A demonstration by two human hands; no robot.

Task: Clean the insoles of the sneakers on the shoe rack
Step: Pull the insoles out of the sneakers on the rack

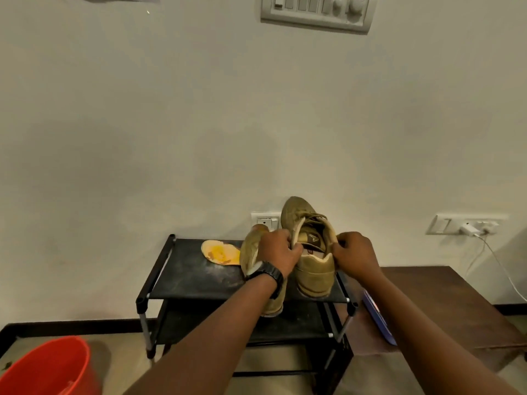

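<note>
While toe-up over shoe rack (194, 277), sneaker (313, 269) collar amid pinching fingers (294, 248), left hand (278, 252) and right hand (356, 252).

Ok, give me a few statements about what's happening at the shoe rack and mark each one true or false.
1. The left hand and the right hand both hold one sneaker. True.
2. The insole is tucked inside that sneaker. False: it lies on the rack's top shelf, left of the hands.
3. The bucket is blue. False: it is red.
4. A watch sits on the left wrist. True.
</note>
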